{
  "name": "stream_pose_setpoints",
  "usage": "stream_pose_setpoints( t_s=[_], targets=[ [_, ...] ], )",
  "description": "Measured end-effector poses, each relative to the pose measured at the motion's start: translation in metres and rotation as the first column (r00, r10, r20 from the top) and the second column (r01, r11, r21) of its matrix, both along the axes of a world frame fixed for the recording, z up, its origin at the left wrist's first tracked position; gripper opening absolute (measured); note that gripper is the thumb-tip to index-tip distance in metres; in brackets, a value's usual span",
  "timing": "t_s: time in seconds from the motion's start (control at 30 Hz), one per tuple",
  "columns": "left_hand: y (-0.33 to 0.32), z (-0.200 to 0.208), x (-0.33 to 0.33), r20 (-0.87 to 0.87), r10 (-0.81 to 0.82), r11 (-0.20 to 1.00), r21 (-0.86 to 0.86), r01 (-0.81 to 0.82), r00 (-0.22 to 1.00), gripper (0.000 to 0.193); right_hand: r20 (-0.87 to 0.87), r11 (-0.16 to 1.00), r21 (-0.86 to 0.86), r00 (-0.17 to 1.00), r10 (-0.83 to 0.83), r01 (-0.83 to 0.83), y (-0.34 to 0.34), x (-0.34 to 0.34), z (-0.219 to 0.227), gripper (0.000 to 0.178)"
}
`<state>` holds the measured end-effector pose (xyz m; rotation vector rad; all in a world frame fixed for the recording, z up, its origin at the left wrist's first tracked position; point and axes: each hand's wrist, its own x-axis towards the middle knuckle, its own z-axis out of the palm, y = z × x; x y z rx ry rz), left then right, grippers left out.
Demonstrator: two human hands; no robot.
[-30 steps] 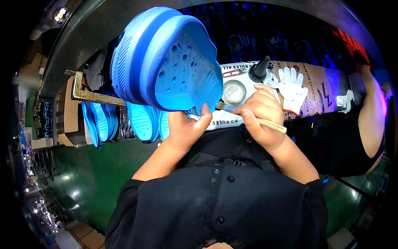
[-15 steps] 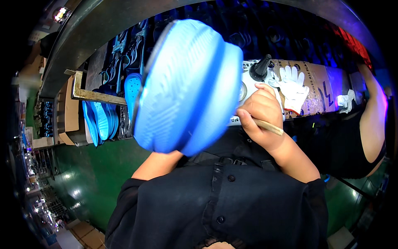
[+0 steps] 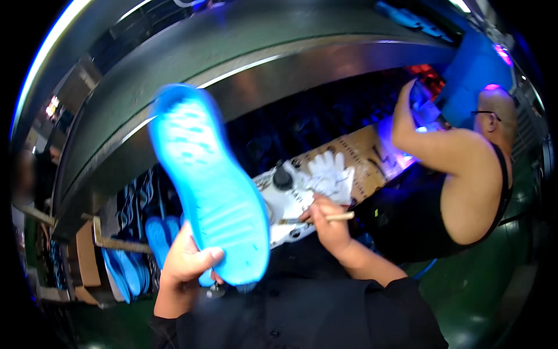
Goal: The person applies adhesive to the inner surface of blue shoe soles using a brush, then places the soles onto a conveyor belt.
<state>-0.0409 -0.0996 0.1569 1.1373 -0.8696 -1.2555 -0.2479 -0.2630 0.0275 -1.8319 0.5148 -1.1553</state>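
Above the dark lap, a blue clog [image 3: 212, 192] is gripped at its heel by the left hand [image 3: 186, 264], sole facing up. A wooden stick [image 3: 331, 217] is pinched in the right hand [image 3: 328, 227] beside white gloves [image 3: 328, 174].

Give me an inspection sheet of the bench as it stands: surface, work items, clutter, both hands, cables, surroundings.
Surface: cardboard-covered bench strip, partly bare.
Job's things: blue shoe sole, tread side toward the camera, blurred; wooden-handled brush over a white tray.
Clutter: white gloves; black knob-topped bottle; stacked blue soles lower left.
Hands: left hand in a grip on the sole's lower end; right hand holds the brush.
Cables: nothing seen.
Surroundings: co-worker at right reaching up; curved metal hood overhead.
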Motion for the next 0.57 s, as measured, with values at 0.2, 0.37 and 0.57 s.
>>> stream_pose_setpoints(
  t_s=[0.2,0.37,0.57],
  targets=[
    [-0.194,0.054,-0.053,-0.086,-0.54,0.84,-0.117,0.53,0.837,0.066,0.012,0.946,0.315,0.997,-0.079,0.071,-0.006,-0.039,-0.008,0.028],
    [-0.338,0.101,-0.087,-0.579,-0.048,0.997,-0.076,0.005,0.814,0.043,0.026,0.953,0.296,0.996,-0.081,0.07,-0.01,-0.044,-0.011,0.029],
    [-0.26,0.073,-0.107,-0.055,-0.043,0.966,-0.259,0.027,0.998,0.06,-0.013,0.918,0.392,0.998,-0.063,0.063,-0.016,-0.057,-0.03,0.036]
  ],
)
